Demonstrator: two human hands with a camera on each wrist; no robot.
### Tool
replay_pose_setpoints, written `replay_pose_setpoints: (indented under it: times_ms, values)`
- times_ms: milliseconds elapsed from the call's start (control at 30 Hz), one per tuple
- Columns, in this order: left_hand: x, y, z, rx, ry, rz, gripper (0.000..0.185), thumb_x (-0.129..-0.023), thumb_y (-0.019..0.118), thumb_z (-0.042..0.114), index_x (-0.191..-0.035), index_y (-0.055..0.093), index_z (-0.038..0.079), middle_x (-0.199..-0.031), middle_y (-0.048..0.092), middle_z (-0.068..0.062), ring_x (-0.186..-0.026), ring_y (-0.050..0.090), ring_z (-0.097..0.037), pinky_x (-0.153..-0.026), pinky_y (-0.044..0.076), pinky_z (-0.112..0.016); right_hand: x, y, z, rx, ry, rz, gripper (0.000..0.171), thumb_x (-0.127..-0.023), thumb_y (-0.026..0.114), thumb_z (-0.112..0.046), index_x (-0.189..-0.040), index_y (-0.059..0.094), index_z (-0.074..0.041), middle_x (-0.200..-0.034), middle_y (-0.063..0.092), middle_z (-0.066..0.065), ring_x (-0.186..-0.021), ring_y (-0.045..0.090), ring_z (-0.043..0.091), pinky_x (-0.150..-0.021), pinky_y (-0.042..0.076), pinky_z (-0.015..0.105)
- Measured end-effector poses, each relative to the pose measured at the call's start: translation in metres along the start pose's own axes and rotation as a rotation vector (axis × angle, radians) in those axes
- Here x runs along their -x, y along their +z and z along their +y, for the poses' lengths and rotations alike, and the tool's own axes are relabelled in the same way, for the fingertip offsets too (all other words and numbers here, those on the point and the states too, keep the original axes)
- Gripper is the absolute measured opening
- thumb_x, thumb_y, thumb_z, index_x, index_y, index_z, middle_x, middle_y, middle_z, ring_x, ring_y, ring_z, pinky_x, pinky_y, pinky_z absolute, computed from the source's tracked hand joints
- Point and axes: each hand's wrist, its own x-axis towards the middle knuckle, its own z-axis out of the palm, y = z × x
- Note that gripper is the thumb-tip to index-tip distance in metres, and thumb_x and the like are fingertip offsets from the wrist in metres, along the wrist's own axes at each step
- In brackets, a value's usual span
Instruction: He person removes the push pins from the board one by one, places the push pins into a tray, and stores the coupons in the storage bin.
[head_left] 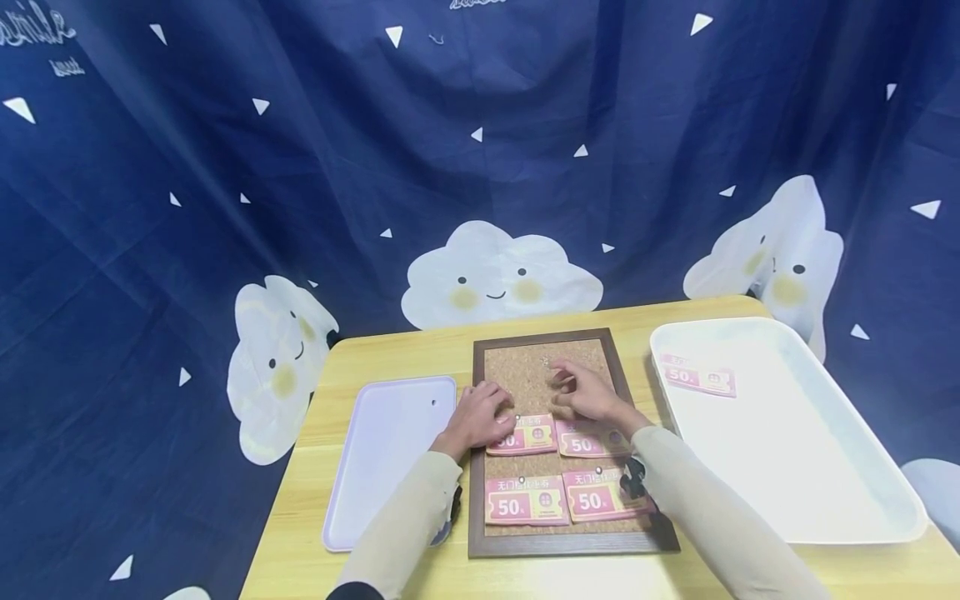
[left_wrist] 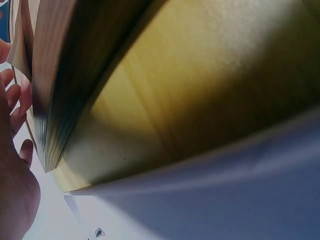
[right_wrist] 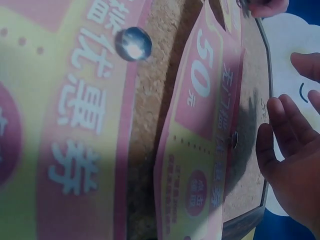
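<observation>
A brown-framed corkboard lies on the table, with pink and yellow 50-yuan coupons held by round silver pins. My left hand rests at the left edge of the upper left coupon, fingers loosely bent. Above the upper right coupon hovers my right hand, fingers loosely curved and nothing visible between them in the right wrist view. Just beyond its fingertips, small silver pins sit on the cork. Two more coupons, lower left and lower right, are pinned in the front row.
To the left is a lilac tray with a small pin on it. A large white tray stands at the right, with pink coupons in its far left corner. A blue curtain hangs behind the table.
</observation>
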Motion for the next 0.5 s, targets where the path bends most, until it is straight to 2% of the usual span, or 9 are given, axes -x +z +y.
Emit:
replay_pose_setpoints:
  times_ms: [333, 500]
  values:
    - [-0.001, 0.003, 0.003, -0.029, -0.009, -0.066, 0.027, -0.075, 0.055, 0.048, -0.093, 0.061, 0.030, -0.100, 0.055, 0.013, -0.097, 0.049, -0.009, -0.078, 0.035, -0.030, 0.005, 0.009, -0.002, 0.034, -0.010, -0.081, 0.067, -0.071, 0.071, -0.014, -0.131, 0.042, -0.019, -0.111, 0.057, 0.002, -0.096, 0.057, 0.018, -0.085, 0.046, 0.036]
    - [-0.001, 0.004, 0.003, -0.043, 0.002, -0.061, 0.027, -0.075, 0.055, 0.048, -0.093, 0.062, 0.029, -0.098, 0.056, 0.013, -0.098, 0.049, -0.009, -0.079, 0.035, -0.030, 0.005, 0.013, -0.001, 0.066, -0.005, -0.104, 0.068, -0.068, 0.074, -0.018, -0.129, 0.044, -0.021, -0.109, 0.058, -0.001, -0.094, 0.057, 0.016, -0.084, 0.046, 0.033]
